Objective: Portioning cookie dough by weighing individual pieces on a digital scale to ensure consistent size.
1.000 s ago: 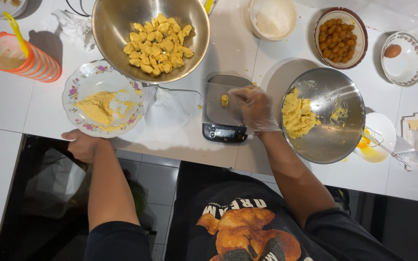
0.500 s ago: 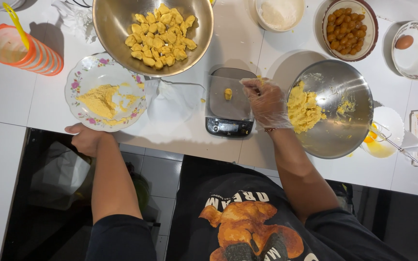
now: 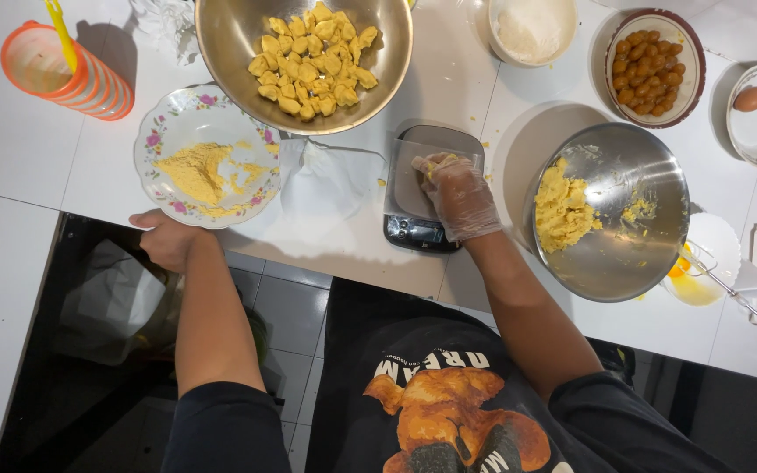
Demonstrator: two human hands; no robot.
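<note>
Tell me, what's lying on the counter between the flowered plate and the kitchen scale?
In the head view, a crumpled white cloth or paper lies between the flowered plate and the kitchen scale, with a few yellow crumbs beside it.

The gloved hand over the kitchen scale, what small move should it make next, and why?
Probably lift the right hand clear of the scale. Its gloved fingers rest on the platform around a yellow dough piece, so their weight may skew any reading. The left hand only grips the counter edge by the floral plate, so it need not move.
</note>
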